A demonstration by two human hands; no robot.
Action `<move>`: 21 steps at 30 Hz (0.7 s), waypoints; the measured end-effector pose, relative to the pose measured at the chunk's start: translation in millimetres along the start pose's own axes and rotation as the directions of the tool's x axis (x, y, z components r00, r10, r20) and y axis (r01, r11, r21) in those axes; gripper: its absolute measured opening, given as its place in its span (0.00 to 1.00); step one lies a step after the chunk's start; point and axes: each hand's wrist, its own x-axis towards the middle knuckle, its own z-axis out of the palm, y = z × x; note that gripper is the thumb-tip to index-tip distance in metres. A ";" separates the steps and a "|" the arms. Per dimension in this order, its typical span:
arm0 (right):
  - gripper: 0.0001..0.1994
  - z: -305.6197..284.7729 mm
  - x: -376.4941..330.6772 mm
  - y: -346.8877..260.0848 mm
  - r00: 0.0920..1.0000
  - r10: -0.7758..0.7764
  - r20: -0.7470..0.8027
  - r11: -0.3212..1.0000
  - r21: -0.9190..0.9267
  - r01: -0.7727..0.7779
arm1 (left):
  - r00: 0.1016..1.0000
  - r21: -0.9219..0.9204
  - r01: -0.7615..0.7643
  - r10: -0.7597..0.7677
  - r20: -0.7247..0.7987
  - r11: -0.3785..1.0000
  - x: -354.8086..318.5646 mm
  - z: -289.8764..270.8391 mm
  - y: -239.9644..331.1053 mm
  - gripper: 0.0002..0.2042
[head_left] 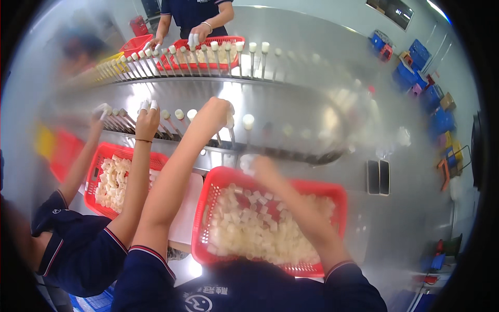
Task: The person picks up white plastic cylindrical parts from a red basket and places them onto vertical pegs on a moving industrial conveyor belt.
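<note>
— Right under my chin sits the red plastic basket [332, 197], heaped with small white caps [260, 234]. That's my stock.

— And your hands?

— My left hand [218, 112] is stretched up to the row of metal pins [234, 136] on the steel conveyor [291, 104], closed around a cap it is pressing onto a pin; capped pins [179, 114] stand just beside it. My right hand [262, 169] is over the basket's far rim, blurred, so I cannot tell whether its fingers are closed on anything.

— Which step would you call it?

— Loading, I'd judge: one hand seating a cap, the other at the pile. Next move calls for finding a bare pin and dropping the cap on straight, since the pins look to be travelling.

— Who's beside you?

— A co-worker's hand [147, 117] on my left reaches the same row, white cots on the fingertips, above a second red basket [96, 171]. Another person stands across the line by a third red basket [208, 41].

— Any packaging or signs?

— Blue and red crates [416, 70] stacked far right on the floor; no label I can make out.
</note>
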 end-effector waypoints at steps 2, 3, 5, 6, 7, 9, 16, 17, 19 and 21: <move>0.11 -21.7 -24.1 -6.5 0.992 -0.083 -0.098 0.949 0.296 0.109 | 0.996 0.039 0.003 -0.006 0.090 0.999 10.2 16.3 7.4 0.10; 0.12 -29.8 -39.4 -14.5 0.986 -0.031 -0.162 0.856 0.505 0.110 | 0.989 0.060 -0.004 -0.005 0.147 0.998 10.3 22.6 13.9 0.09; 0.14 -44.3 -62.7 -20.3 0.971 0.054 -0.235 0.703 0.699 0.130 | 0.998 0.061 -0.058 0.056 0.038 0.996 7.7 40.6 22.1 0.03; 0.14 -51.5 -70.5 -21.9 0.963 0.065 -0.262 0.685 0.714 0.148 | 0.993 0.071 -0.102 0.106 -0.053 0.992 7.6 47.7 24.3 0.01; 0.15 -55.8 -77.3 -23.9 0.949 0.060 -0.311 0.665 0.722 0.194 | 0.991 -0.012 -0.113 0.111 -0.074 0.994 3.2 55.5 24.6 0.04; 0.16 -64.1 -86.5 -27.2 0.944 0.067 -0.322 0.649 0.733 0.204 | 0.932 -0.023 -0.185 0.168 -0.323 0.982 -30.0 86.3 25.3 0.11; 0.10 -92.1 -55.0 -36.2 0.948 0.175 -0.264 0.532 0.836 0.134 | 0.916 -0.089 -0.050 0.082 0.392 0.995 -222.7 243.0 29.6 0.13; 0.10 -90.7 -43.5 -41.1 0.946 0.168 -0.279 0.505 0.848 0.161 | 0.813 0.014 -0.108 0.080 0.576 0.994 -238.1 257.4 23.8 0.12; 0.10 -86.9 -26.5 -52.3 0.924 0.223 -0.311 0.385 0.899 0.210 | 0.881 0.119 -0.140 0.069 0.467 0.983 -260.5 276.3 21.6 0.12; 0.12 -95.9 -13.4 -56.3 0.918 0.118 -0.378 0.695 0.692 0.196 | 0.916 0.180 -0.100 0.020 0.400 0.979 -267.9 284.1 22.9 0.11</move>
